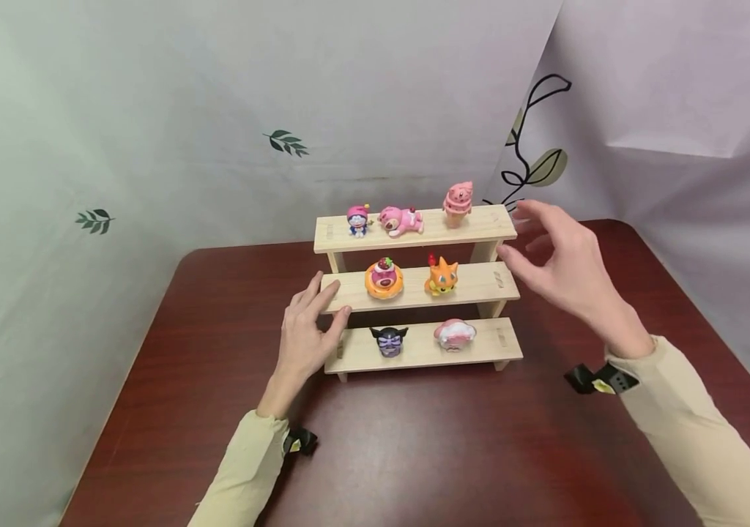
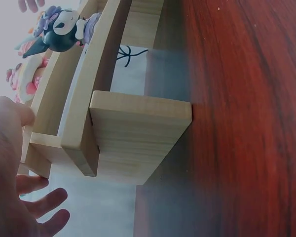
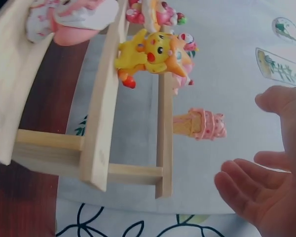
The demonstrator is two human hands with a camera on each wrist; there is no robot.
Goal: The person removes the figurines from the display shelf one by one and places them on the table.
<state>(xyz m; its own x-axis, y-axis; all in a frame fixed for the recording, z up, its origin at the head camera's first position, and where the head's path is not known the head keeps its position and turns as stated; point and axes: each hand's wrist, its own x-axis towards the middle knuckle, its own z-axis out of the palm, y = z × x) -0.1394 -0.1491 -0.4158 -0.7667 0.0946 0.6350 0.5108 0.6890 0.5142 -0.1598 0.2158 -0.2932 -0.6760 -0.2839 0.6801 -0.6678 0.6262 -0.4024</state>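
The tabletop (image 1: 428, 461) carries a three-tier wooden stand (image 1: 414, 287) nearer its far edge than its near one. Should a push land unevenly on one end, the stand could skew or jolt, and its loose figures might tip or slide off the front edges. The left hand (image 1: 304, 329) touches the left end of the middle tier with fingers spread; pressing hard there could rock it. The right hand (image 1: 569, 267) is wide, holds nothing, and hovers beside the right ends of the upper tiers, where a careless sweep could knock the ice-cream figure (image 1: 458, 203), standing tall on a narrow cone near the top tier's right end. The orange-hooded figure (image 1: 442, 279), right of the middle tier's centre, looks less exposed.

The left wrist view shows the bottom tier's left support panel (image 2: 138, 128) meeting the tabletop, which the head view largely hides. The right wrist view shows a gap between the right hand and the stand, hard to judge from above, and the hooded figure's yellow face. The left wrist view likewise gives the pale face of the black-eared figure (image 1: 390, 342) on the bottom tier.
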